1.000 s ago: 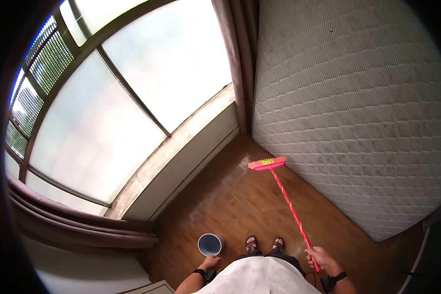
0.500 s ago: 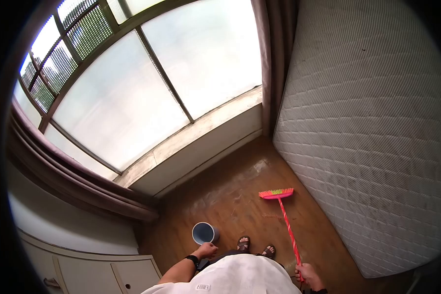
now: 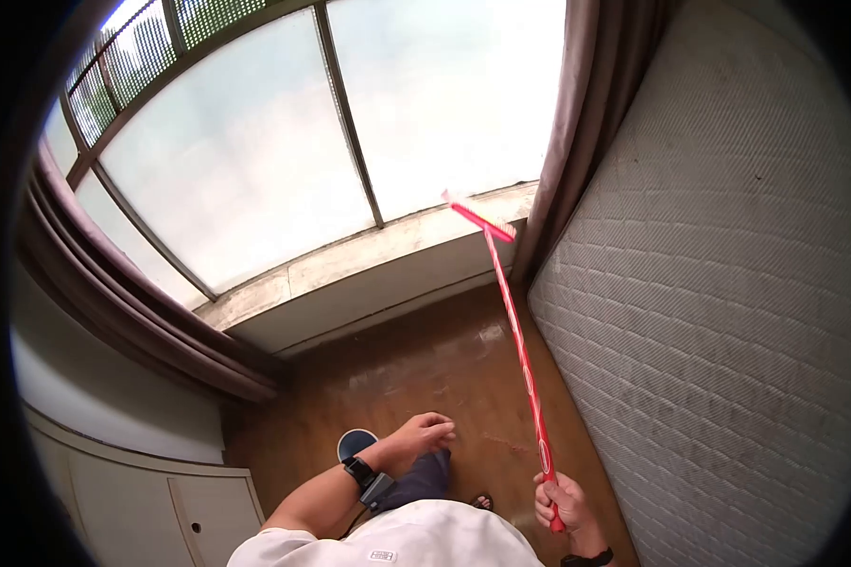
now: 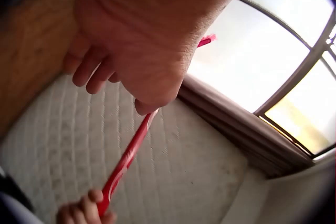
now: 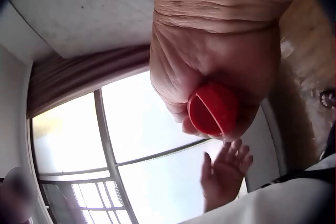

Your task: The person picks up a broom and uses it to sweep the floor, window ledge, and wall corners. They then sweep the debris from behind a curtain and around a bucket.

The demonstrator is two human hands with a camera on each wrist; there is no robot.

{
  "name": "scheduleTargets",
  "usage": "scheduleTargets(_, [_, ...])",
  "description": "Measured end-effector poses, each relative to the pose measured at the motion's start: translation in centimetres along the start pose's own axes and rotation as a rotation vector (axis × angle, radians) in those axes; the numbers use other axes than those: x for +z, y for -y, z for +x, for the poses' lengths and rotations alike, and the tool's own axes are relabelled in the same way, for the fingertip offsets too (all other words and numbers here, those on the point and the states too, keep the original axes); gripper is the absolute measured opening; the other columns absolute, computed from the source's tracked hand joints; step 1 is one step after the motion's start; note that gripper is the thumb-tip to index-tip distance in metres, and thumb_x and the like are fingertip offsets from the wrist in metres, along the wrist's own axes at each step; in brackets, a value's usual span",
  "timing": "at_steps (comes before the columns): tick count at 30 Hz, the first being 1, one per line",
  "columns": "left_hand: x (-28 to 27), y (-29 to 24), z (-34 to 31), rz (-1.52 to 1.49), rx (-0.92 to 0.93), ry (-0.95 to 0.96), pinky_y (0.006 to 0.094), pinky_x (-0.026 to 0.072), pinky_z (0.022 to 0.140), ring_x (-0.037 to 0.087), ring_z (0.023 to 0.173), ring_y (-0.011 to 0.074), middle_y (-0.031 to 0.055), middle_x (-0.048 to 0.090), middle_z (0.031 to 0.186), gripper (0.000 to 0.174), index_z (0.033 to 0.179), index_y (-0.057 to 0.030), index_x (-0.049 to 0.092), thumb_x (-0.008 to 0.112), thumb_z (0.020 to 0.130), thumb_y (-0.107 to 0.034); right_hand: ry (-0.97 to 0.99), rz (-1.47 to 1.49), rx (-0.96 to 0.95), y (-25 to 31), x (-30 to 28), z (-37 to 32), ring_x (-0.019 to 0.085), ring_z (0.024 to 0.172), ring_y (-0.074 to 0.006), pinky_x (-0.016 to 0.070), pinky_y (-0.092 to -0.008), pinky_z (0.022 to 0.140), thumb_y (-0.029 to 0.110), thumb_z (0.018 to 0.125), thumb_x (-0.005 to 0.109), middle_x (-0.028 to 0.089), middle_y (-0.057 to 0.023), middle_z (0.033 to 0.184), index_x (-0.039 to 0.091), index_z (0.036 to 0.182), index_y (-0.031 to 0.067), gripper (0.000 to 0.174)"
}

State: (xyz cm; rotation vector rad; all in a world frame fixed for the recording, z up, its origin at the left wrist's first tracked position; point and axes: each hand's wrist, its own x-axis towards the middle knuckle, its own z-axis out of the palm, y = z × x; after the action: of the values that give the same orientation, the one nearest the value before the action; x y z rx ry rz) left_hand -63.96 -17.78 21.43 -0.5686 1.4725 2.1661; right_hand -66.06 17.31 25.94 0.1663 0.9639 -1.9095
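Note:
In the head view my right hand (image 3: 565,503) grips a broom (image 3: 523,364) near the end of its red, white-streaked handle. The broom head (image 3: 482,219) is raised and tilted, overlapping the windowsill in this view. The handle's hollow red end (image 5: 212,112) pokes out of the curled right fingers in the right wrist view. My left hand (image 3: 424,435) is held out in front of the body, left of the handle and apart from it. Its fingers hang loosely bent with nothing in them, and the palm shows in the left wrist view.
A bucket (image 3: 356,441) stands on the brown floor (image 3: 416,378), partly behind the left forearm. The quilted mattress (image 3: 709,331) leans upright on the right. Ahead is a window with a worn sill (image 3: 350,260), between curtains (image 3: 596,113). A pale cabinet (image 3: 142,501) stands at lower left.
The broom head has dropped toward me, then swung up from over the floor to in front of the sill. My left hand has moved right and up, past the bucket. The view has turned.

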Motion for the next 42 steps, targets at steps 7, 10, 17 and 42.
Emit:
scheduleTargets(7, [2.7, -14.4, 9.6, 0.063, 0.187, 0.25, 0.0282, 0.0499, 0.067, 0.06, 0.081, 0.0146, 0.0067, 0.063, 0.09, 0.03, 0.106, 0.0004, 0.051, 0.062, 0.09, -0.022, 0.158, -0.396, -0.078, 7.0, 9.9, 18.8, 0.056, 0.067, -0.0146, 0.0478, -0.0269, 0.061, 0.019, 0.098, 0.047, 0.053, -0.0047, 0.078, 0.047, 0.111, 0.0046, 0.019])
scheduleTargets(10, [-3.0, -12.4, 14.2, 0.095, 0.301, -0.067, 0.029, 0.05, 0.062, 0.057, 0.07, 0.0139, 0.0048, 0.058, 0.079, 0.015, 0.097, -0.0015, 0.051, 0.057, 0.085, -0.008, 0.208, -0.661, -0.017, 7.9, 13.6, 25.7, 0.055, 0.068, -0.0118, 0.0468, -0.0239, 0.065, 0.023, 0.098, 0.049, 0.055, -0.0036, 0.081, 0.049, 0.108, 0.005, 0.021])
scheduleTargets(17, [-17.6, -13.0, 8.1, 0.683, 0.224, -0.317, 0.0326, 0.0455, 0.055, 0.054, 0.063, 0.0165, 0.0066, 0.055, 0.071, 0.018, 0.095, -0.0034, 0.053, 0.057, 0.086, -0.019, 0.096, -0.904, 0.123, 6.9, 16.1, 38.2, 0.059, 0.082, -0.0124, 0.0517, -0.0266, 0.065, 0.032, 0.097, 0.051, 0.059, -0.0065, 0.097, 0.05, 0.113, 0.0021, 0.034])
scheduleTargets(42, [-16.6, -29.2, 22.7, 1.017, -0.067, -0.584, 0.0492, 0.049, 0.067, 0.063, 0.077, 0.0406, 0.0209, 0.065, 0.081, 0.032, 0.096, -0.0052, 0.056, 0.058, 0.089, -0.037, -0.474, 0.011, -0.147, 36.1, 3.2, 74.5, 0.048, 0.052, -0.0153, 0.0475, -0.0374, 0.05, 0.011, 0.09, 0.049, 0.047, -0.001, 0.064, 0.046, 0.081, 0.0093, 0.01])
